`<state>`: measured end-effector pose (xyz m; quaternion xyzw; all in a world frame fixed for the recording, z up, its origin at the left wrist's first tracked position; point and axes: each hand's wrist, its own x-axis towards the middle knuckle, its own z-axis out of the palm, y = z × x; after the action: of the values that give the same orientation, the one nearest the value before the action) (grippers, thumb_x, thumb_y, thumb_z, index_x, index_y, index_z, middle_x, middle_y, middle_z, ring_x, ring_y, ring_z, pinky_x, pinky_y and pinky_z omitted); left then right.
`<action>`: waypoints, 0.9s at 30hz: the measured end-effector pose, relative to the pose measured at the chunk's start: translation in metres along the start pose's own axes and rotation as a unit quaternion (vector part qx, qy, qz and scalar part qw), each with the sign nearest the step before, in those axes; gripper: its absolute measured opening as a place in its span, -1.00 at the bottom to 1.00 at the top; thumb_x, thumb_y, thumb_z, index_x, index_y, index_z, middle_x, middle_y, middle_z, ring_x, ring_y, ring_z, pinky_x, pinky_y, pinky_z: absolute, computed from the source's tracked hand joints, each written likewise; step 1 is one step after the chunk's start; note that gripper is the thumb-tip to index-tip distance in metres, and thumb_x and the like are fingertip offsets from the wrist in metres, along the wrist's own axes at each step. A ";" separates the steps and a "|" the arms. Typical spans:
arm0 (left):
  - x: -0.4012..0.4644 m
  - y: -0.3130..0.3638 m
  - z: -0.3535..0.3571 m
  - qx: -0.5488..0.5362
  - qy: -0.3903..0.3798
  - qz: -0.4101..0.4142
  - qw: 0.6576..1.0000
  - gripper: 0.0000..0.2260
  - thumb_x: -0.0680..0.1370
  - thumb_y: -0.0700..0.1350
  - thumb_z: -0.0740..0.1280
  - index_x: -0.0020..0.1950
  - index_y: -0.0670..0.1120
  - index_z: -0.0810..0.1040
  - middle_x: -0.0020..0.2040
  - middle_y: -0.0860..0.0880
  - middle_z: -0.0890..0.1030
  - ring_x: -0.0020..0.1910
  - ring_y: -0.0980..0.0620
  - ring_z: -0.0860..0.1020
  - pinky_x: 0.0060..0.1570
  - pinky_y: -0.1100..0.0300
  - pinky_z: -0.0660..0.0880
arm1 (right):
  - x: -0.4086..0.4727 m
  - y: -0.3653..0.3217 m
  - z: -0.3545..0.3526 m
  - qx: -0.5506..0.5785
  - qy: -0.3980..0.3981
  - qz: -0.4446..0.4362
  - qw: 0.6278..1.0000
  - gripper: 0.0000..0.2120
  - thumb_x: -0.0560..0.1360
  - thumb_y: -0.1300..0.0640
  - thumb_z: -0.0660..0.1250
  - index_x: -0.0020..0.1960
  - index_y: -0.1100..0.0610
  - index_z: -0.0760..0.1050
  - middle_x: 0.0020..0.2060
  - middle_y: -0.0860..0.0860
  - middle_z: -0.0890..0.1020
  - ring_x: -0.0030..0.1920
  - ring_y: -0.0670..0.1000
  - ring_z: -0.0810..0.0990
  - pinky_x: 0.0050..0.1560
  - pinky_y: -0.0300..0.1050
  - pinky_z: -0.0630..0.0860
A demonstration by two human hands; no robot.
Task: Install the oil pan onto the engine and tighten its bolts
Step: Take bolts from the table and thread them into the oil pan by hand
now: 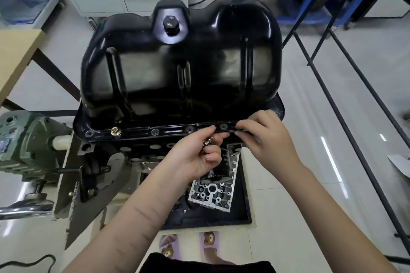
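Note:
A glossy black oil pan sits upside down on the engine, its drain plug at the top. One gold bolt stands in the near flange at the left; the other near holes look bare. My left hand is curled around several small bolts just below the flange. My right hand pinches the flange's near right edge with its fingertips; whether they also hold a bolt is hidden.
The engine hangs on a green stand with a chrome handle at the left. A black floor tray below holds a silver cast part. Black metal frames stand to the right, a wooden table to the left.

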<state>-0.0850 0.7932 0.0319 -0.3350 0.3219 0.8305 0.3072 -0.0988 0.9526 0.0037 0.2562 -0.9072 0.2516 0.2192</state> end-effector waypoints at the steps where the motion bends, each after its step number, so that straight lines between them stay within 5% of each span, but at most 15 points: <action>1: 0.000 0.000 0.000 0.000 0.003 0.000 1.000 -0.73 0.61 -0.11 0.14 -0.04 -0.30 0.48 -0.55 0.05 0.37 -0.70 0.20 0.21 -0.73 0.39 0.14 | 0.001 0.002 0.000 0.003 -0.003 -0.006 1.000 -0.93 0.37 0.24 0.40 -0.18 0.25 0.61 -0.33 0.11 0.53 -0.31 0.12 0.49 -0.26 -0.12 0.39; 12: 0.000 0.001 0.002 0.007 0.017 0.001 1.000 -0.76 0.60 -0.13 0.13 -0.05 -0.30 0.48 -0.55 0.05 0.38 -0.69 0.21 0.21 -0.73 0.41 0.13 | 0.004 0.012 0.002 0.016 -0.012 -0.043 0.999 -0.93 0.37 0.25 0.41 -0.22 0.27 0.60 -0.36 0.12 0.50 -0.33 0.11 0.46 -0.19 -0.29 0.24; 27: 0.000 0.000 -0.001 0.006 -0.001 0.000 1.000 -0.76 0.59 -0.15 0.12 -0.04 -0.30 0.48 -0.53 0.05 0.39 -0.69 0.20 0.21 -0.72 0.41 0.13 | 0.003 0.010 0.000 0.014 -0.003 -0.055 0.998 -0.93 0.38 0.28 0.40 -0.21 0.30 0.61 -0.37 0.14 0.52 -0.35 0.13 0.48 -0.21 -0.26 0.29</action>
<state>-0.0847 0.7922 0.0314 -0.3319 0.3266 0.8289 0.3100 -0.1071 0.9595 0.0021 0.3096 -0.8886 0.2516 0.2265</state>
